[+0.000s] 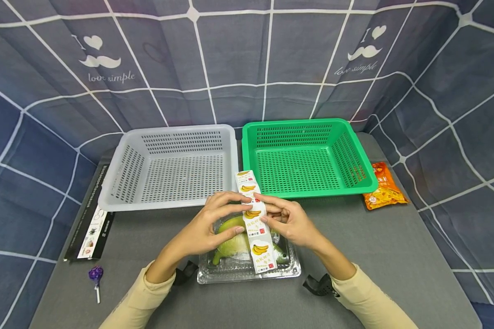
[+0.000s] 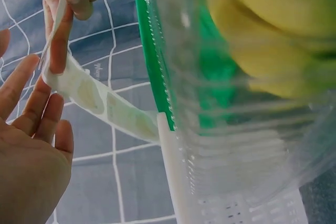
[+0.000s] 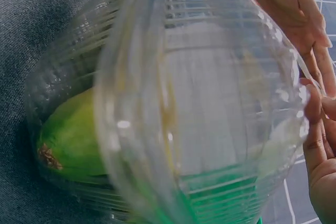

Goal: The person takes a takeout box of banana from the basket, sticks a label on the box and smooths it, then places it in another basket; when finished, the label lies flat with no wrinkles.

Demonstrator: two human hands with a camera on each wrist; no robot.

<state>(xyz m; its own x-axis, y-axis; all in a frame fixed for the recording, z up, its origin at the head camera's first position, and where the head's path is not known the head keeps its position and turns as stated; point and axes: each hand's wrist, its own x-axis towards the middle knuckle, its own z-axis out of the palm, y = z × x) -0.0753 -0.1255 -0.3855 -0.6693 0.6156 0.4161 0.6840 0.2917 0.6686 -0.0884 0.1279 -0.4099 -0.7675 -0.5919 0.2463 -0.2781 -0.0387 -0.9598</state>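
A long strip of white banana-print stickers (image 1: 260, 249) hangs over a clear plastic clamshell box (image 1: 286, 273). Inside the box lies yellow-green fruit (image 1: 229, 235), also seen as a green fruit with a brown end (image 3: 73, 135) in the right wrist view. My right hand (image 1: 290, 221) pinches the strip's right edge between thumb and fingers. From the other side, my left hand (image 1: 214, 224) reaches to the strip with fairly straight fingers touching it, thumb held apart. In the left wrist view the sticker strip (image 2: 86, 93) bends around the fingertips.
A grey-white basket (image 1: 169, 205) and a green basket (image 1: 313, 192) stand side by side behind the box. An orange snack bag (image 1: 384, 187) lies at right. A black printed box (image 1: 91, 224) and a purple lollipop (image 1: 95, 276) lie at left. Black straps (image 1: 319, 285) hang near the wrists.
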